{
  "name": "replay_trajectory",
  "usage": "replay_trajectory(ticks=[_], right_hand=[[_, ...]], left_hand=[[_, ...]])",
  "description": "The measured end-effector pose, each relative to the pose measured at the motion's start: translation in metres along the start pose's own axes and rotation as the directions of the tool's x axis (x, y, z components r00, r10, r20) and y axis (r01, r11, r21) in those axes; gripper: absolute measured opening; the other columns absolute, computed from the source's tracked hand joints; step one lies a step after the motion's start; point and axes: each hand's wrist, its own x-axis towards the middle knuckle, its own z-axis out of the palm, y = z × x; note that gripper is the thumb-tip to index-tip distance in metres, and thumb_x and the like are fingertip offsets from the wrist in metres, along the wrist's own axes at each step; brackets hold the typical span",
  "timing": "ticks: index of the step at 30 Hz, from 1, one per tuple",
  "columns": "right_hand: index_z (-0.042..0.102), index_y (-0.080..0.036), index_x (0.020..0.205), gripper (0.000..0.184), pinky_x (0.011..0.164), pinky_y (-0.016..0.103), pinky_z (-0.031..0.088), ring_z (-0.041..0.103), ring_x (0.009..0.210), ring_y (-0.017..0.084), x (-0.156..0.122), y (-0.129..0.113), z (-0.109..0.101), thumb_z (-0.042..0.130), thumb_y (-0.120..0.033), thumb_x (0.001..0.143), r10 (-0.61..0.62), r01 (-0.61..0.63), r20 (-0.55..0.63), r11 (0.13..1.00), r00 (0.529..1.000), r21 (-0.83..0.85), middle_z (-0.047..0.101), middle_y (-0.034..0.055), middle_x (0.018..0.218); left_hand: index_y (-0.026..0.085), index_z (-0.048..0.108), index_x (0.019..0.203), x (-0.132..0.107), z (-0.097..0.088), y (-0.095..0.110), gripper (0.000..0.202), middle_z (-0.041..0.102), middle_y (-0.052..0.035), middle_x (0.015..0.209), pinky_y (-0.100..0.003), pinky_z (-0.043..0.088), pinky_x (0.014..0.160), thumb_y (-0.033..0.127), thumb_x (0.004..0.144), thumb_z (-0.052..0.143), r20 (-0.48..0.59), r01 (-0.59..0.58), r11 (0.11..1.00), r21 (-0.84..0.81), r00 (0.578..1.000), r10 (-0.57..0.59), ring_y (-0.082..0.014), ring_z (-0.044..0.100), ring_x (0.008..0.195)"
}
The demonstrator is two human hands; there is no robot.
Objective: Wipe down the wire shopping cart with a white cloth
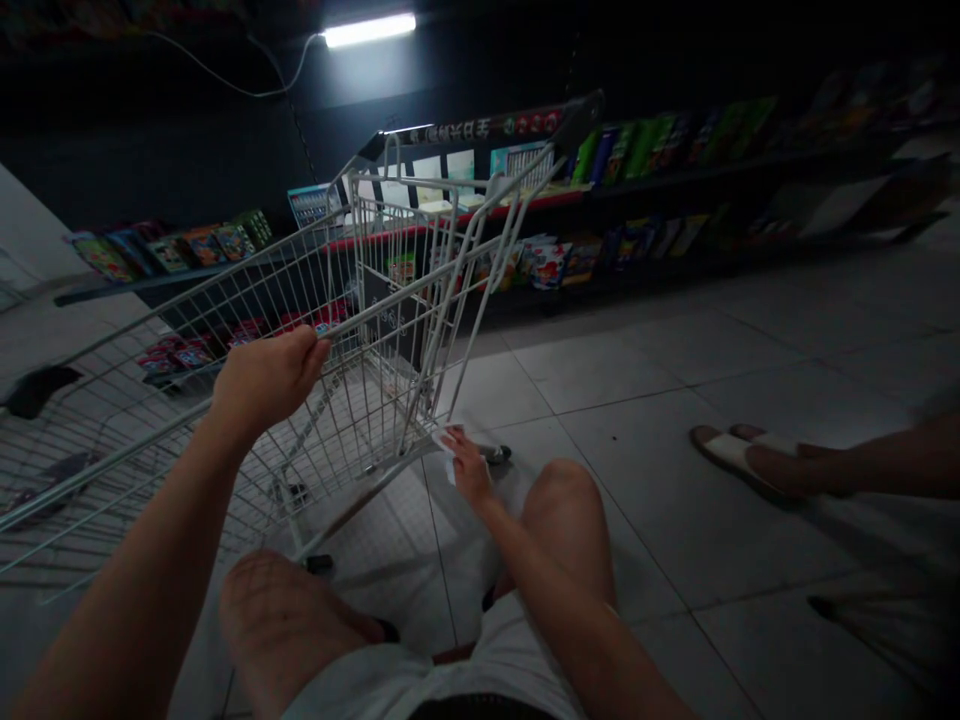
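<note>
Shopping cart (405, 303) top rail wrapped firmly in left hand (270, 380); right hand (469, 470) pinches white paper slip (448, 462) down by cart's wire side, above tiled floor (637, 400), product shelves (675, 190) beyond

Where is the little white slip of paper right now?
In the head view, the white paper slip is at the fingers of the person's right hand, low and right of centre, beside the wire shopping cart and just above the right knee.
</note>
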Motion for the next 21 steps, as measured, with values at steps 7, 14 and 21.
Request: replay_trajectory(ticks=[7, 14, 21], right_hand=[[0.056, -0.024, 0.137, 0.05, 0.125, 0.049, 0.028, 0.031, 0.15, 0.019, 0.133, -0.04, -0.031, 0.035, -0.015, 0.092, -0.343, 0.3, -0.216, 0.931, 0.914, -0.21, 0.046, 0.0027, 0.152], [0.057, -0.021, 0.136, 0.054, 0.126, 0.048, 0.025, 0.021, 0.153, 0.018, 0.084, 0.004, 0.014, 0.036, -0.011, 0.088, -0.193, 0.171, -0.089, 0.962, 0.977, -0.213, 0.046, 0.0046, 0.152], [0.064, -0.021, 0.124, 0.046, 0.115, 0.044, 0.042, 0.053, 0.133, 0.018, -0.015, 0.028, 0.076, 0.043, -0.02, 0.083, 0.239, -0.225, -0.079, 0.963, 0.968, 0.148, 0.061, 0.0094, 0.135]], left_hand=[[0.021, 0.061, 0.105, -0.001, 0.002, -0.002, 0.051, 0.072, -0.0107, 0.094, -0.035, 0.044, 0.07, 0.051, 0.098, 0.02, -0.007, 0.015, 1.0, -0.018, 1.0, -0.015, -0.0265, 0.068, 0.085], [0.021, 0.061, 0.105, 0.001, 0.0, 0.003, 0.052, 0.072, -0.0111, 0.095, -0.036, 0.044, 0.07, 0.052, 0.098, 0.019, -0.008, 0.02, 1.0, -0.022, 1.0, -0.02, -0.0268, 0.068, 0.086], [0.021, 0.061, 0.109, 0.001, -0.003, 0.008, 0.052, 0.072, -0.0109, 0.096, -0.036, 0.045, 0.074, 0.051, 0.099, 0.02, 0.014, 0.043, 0.998, -0.041, 0.999, -0.043, -0.0267, 0.068, 0.092]])
